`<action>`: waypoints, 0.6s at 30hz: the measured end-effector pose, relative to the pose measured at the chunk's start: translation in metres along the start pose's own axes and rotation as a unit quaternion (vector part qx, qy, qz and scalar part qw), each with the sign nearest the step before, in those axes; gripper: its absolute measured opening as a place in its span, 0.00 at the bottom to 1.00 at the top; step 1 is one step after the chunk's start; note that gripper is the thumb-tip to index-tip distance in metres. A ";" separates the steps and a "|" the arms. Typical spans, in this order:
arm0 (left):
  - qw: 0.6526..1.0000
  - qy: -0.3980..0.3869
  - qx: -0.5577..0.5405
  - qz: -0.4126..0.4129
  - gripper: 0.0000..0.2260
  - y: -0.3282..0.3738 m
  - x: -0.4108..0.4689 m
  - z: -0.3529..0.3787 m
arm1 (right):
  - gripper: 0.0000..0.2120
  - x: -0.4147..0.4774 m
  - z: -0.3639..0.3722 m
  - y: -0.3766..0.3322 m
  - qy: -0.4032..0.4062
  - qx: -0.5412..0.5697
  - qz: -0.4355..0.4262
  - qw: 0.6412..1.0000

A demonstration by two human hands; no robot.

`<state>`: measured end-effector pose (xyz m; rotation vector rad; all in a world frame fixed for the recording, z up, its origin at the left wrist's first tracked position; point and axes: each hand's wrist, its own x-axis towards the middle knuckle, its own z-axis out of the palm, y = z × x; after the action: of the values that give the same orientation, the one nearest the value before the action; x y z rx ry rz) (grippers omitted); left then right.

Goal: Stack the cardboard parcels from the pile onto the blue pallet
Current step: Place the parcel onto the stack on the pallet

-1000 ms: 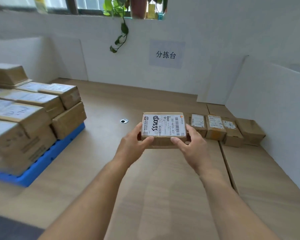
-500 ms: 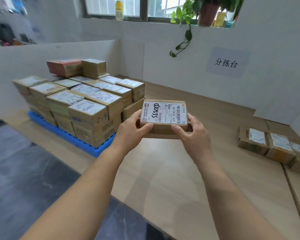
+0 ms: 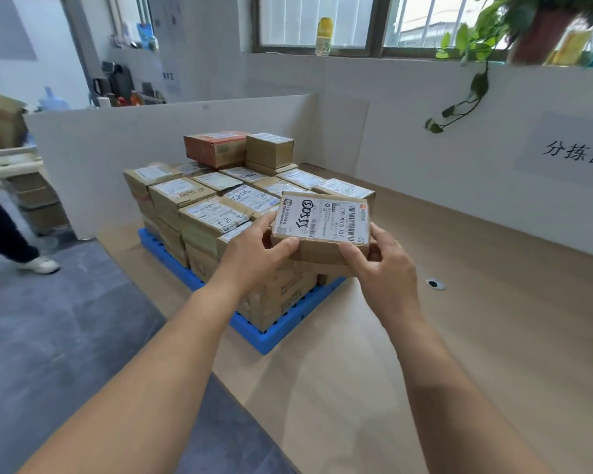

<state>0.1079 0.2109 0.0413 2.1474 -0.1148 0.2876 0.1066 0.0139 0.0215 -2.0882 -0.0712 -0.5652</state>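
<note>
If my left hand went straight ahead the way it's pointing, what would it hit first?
Probably the stacked parcels on the blue pallet. The left hand, gripping the labelled parcel, points at their top layer; whether it clears them is unclear.

parcels (image 3: pixel 216 213) stacked on pallet (image 3: pixel 271 336), pallet on table (image 3: pixel 459 336)

The parcel (image 3: pixel 322 230) is matt brown cardboard with a white paper label; the pallet (image 3: pixel 271 336) is smooth blue plastic; the worktop (image 3: pixel 476 336) is pale matt wood-grain.
</note>
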 end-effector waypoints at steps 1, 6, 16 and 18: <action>1.000 0.000 -0.004 -0.002 0.25 -0.005 0.012 -0.004 | 0.25 0.010 0.008 -0.002 0.001 -0.002 -0.001 1.000; 1.000 0.005 0.007 0.006 0.25 -0.018 0.068 -0.020 | 0.25 0.058 0.043 -0.006 0.005 -0.001 -0.013 1.000; 1.000 -0.013 0.018 0.016 0.23 -0.059 0.162 -0.048 | 0.21 0.128 0.113 -0.018 0.007 -0.021 0.011 1.000; 0.999 -0.023 0.017 0.019 0.22 -0.070 0.181 -0.053 | 0.21 0.140 0.124 -0.021 0.002 -0.021 0.018 1.000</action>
<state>0.2879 0.2987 0.0586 2.1876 -0.1791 0.2653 0.2713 0.1035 0.0403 -2.1246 -0.0204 -0.5534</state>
